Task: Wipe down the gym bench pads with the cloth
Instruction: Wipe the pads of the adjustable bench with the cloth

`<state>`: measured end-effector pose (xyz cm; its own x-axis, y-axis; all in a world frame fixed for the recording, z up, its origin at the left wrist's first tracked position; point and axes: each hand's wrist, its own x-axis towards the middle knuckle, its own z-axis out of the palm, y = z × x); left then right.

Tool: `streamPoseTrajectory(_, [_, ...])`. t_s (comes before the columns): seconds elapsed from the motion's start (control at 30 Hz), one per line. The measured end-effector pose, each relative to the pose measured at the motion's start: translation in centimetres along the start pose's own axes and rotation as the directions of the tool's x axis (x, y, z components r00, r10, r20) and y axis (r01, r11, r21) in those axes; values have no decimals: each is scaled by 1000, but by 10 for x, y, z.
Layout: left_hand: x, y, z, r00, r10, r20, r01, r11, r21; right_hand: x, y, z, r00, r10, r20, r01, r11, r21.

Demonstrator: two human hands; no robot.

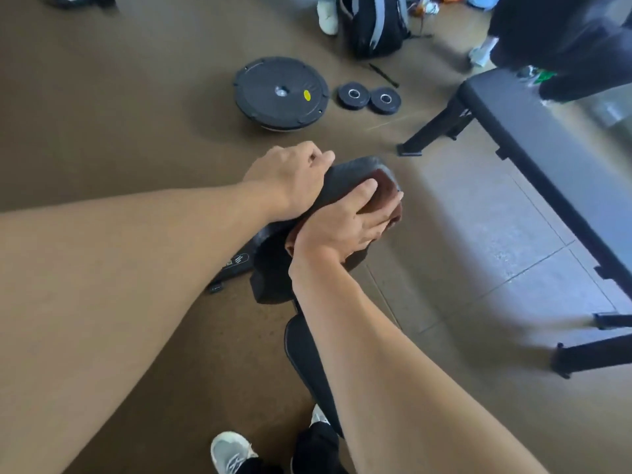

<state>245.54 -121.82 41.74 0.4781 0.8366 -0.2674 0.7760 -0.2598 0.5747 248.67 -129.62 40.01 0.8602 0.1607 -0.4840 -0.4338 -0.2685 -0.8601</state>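
Down at the bottom edge I see my grey shoe (229, 451) on the brown floor (102, 131), and beside it the dark seat pad (304, 350) of the bench I am standing over, partly hidden by my right forearm. Further up, my right hand (345, 224) lies flat, fingers spread, pressing the reddish-brown cloth (388, 191) against the rounded black pad (355, 169) at the far end of this bench; the cloth is folded over the pad's right edge, under my palm and fingers. My left hand (290, 177) grips the pad's left side, fingers curled over its top, steadying it. A black frame part with a white logo (236, 263) shows below my left wrist.

Beyond the hands, a large round black disc (280, 92) with a yellow sticker lies on the floor, and just to its right two small weight plates (369, 96) lie touching each other. To the right stands a second bench (533, 131) with a long grey-black top on tiled floor. Farthest off, a black backpack (372, 25) rests on the floor beside a white shoe (327, 15).
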Motion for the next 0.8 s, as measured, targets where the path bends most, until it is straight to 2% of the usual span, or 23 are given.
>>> streamPoseTrajectory(0.03, [2,-1,3,998,-54,19,55,998,-24,15,4,-2,999,30,-30,-30,999,15])
streamPoseTrajectory(0.1, [6,-3,5,994,-104,20,105,994,-34,56,9,-11,973,226,-41,-222,971,87])
streamPoseTrajectory(0.17, [4,-2,6,996,-86,-6,86,996,13,89,10,-21,895,441,72,-446,880,162])
streamPoseTrajectory(0.2, [3,-1,6,997,-70,-28,72,996,47,96,9,-23,867,486,109,-498,847,187])
streamPoseTrajectory(0.27, [2,0,6,997,-59,-57,64,993,96,96,13,-17,856,511,76,-515,828,222])
streamPoseTrajectory(0.33, [-3,3,6,997,-54,-54,60,992,111,79,12,-8,883,469,-7,-455,860,233])
streamPoseTrajectory(0.47, [-5,3,2,997,-62,-45,66,993,102,64,7,15,896,443,-20,-431,879,203])
streamPoseTrajectory(0.57, [-7,4,2,998,-50,-40,53,996,73,71,3,17,833,552,-45,-531,819,219])
streamPoseTrajectory(0.67, [-9,3,1,997,-57,-54,61,996,68,76,5,2,744,667,38,-658,720,220])
streamPoseTrajectory(0.8, [-9,5,2,994,-62,-95,67,997,47,79,13,-15,699,711,72,-710,680,181])
